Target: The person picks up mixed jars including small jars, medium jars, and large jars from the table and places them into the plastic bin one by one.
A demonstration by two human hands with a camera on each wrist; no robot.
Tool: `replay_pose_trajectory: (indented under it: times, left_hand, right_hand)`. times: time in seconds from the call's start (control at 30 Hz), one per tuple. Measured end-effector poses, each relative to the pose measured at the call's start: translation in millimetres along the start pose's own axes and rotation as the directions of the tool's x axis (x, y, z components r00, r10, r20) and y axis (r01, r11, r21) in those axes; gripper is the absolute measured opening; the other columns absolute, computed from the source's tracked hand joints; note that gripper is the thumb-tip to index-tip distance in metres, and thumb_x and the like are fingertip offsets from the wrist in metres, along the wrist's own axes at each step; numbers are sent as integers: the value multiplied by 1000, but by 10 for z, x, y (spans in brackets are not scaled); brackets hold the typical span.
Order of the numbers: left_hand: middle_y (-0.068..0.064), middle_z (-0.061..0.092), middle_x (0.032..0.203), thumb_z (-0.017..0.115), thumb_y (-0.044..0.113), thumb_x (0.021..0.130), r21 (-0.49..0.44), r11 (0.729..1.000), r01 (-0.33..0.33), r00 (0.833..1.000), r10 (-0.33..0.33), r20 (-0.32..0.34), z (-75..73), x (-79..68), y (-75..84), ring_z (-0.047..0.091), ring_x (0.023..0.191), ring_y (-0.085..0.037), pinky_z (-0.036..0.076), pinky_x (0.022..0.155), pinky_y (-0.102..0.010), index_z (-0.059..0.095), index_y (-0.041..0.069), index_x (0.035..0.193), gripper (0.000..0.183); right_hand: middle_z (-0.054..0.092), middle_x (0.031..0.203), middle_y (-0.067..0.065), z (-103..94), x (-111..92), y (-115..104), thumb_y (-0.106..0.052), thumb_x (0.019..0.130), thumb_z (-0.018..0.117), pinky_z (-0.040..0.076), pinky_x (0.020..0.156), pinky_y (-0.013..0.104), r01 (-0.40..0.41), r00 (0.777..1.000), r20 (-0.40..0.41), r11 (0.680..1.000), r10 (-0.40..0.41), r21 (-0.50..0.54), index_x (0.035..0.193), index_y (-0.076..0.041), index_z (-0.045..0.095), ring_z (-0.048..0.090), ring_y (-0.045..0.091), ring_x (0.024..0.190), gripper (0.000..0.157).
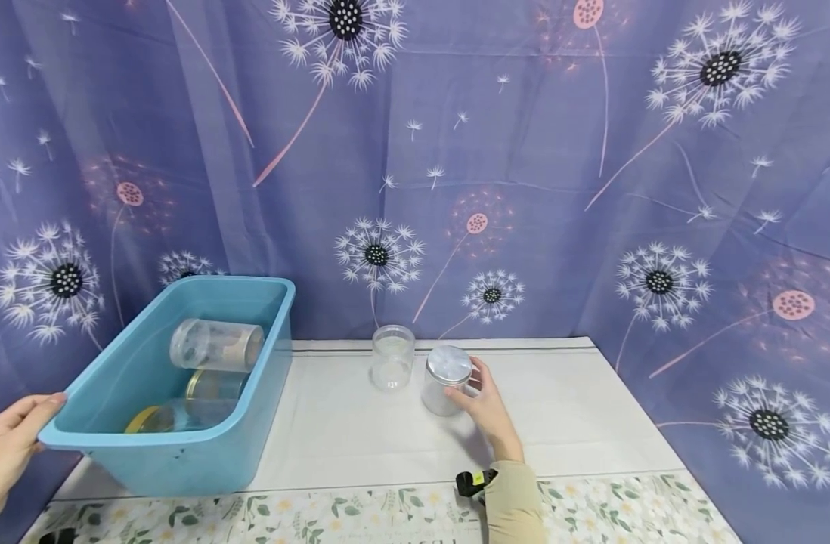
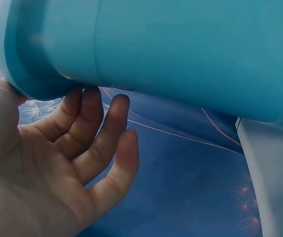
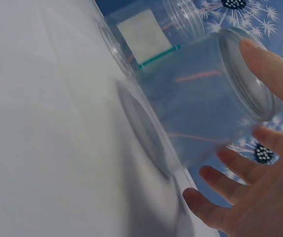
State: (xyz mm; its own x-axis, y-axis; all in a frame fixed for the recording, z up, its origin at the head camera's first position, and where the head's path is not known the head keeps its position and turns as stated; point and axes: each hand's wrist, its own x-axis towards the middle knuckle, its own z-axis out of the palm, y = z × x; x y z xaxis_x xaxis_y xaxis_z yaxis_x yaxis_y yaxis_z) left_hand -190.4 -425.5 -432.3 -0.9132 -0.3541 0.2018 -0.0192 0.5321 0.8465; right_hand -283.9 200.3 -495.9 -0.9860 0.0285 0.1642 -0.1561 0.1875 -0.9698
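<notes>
My left hand (image 1: pixel 17 434) grips the left corner rim of a blue plastic tub (image 1: pixel 166 465), thumb on top. In the left wrist view, the fingers (image 2: pixel 93 148) curl beneath that rim. My right hand (image 1: pixel 488 404) holds a clear jar with a silver lid (image 1: pixel 445 381) near its top. The right wrist view shows the thumb on the lid (image 3: pixel 245 74) and the other fingers spread along the far side. Just left of that jar stands another clear jar (image 1: pixel 392 359), which has a pale label in the right wrist view.
Inside the tub lie several clear jars: one on its side (image 1: pixel 214 345), one with a gold rim (image 1: pixel 214 393), and one with a yellow lid (image 1: pixel 150 419). A white cloth (image 1: pixel 333 431) with a floral front band covers the table. Behind hangs a purple dandelion curtain (image 1: pixel 537 249).
</notes>
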Motion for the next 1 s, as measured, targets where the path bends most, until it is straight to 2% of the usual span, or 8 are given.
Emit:
replay_pose_trajectory:
  times: [0.1,0.17,0.33,0.43,0.57,0.67,0.9,1.0]
  left_hand:
    - [16,58,66,47,27,104,-35,999,-31,1000,30,-8,-13,27,-74,54,62,2,35,56,-16,58,33,85,22]
    - [16,58,65,48,25,103,-56,997,-44,999,44,-9,-16,50,-126,55,61,2,35,54,-13,56,38,84,25]
    - [11,58,63,50,25,103,-77,996,-49,999,47,-19,-7,82,-206,52,59,-2,32,54,-17,58,37,84,24]
    - [11,58,62,51,25,103,-90,995,-46,999,44,-22,-6,108,-277,51,58,-4,31,55,-22,60,34,85,21]
    - [11,60,64,51,25,102,-104,993,-47,999,46,-13,-17,148,-372,54,60,-2,33,54,-16,61,32,86,20]
    - [11,61,65,50,25,103,-97,994,-45,999,45,-7,-21,156,-397,56,61,-1,34,54,-13,59,34,85,22]
    - [15,60,65,49,25,103,-91,995,-42,999,41,-6,-14,103,-247,55,62,1,34,55,-14,58,39,83,26]
    - [14,60,66,49,25,103,-88,995,-40,999,40,-8,-8,114,-280,55,62,1,34,54,-13,57,40,83,26]
  right_hand:
    - [44,136,26,65,-50,-142,-8,81,80,38,102,54,-7,1000,24,999,6,36,151,-4,26,43,42,125,88]
    - [45,134,25,97,-31,-108,-8,80,80,36,103,54,0,1000,16,1000,0,30,150,-4,26,43,40,125,89]
    - [46,134,22,141,82,151,-9,77,83,30,107,55,27,999,-30,999,-27,27,149,-9,30,41,37,127,90]
    - [45,135,23,154,82,146,-9,76,84,28,107,57,40,998,-39,999,-39,23,149,-8,29,40,39,128,91]
    - [44,136,23,172,81,137,-10,75,84,31,106,57,33,998,-51,999,-32,15,149,-7,28,41,41,127,92]
    - [44,136,23,176,62,88,-9,75,84,33,105,56,21,998,-52,1000,-20,19,148,-6,29,42,41,126,91]
    - [45,133,25,144,-69,-223,-4,76,82,35,103,57,18,999,-37,998,-16,55,147,2,29,41,43,124,89]
    - [44,135,24,128,-60,-223,-5,76,82,34,104,56,-3,999,-43,998,6,68,148,-1,28,39,41,126,90]
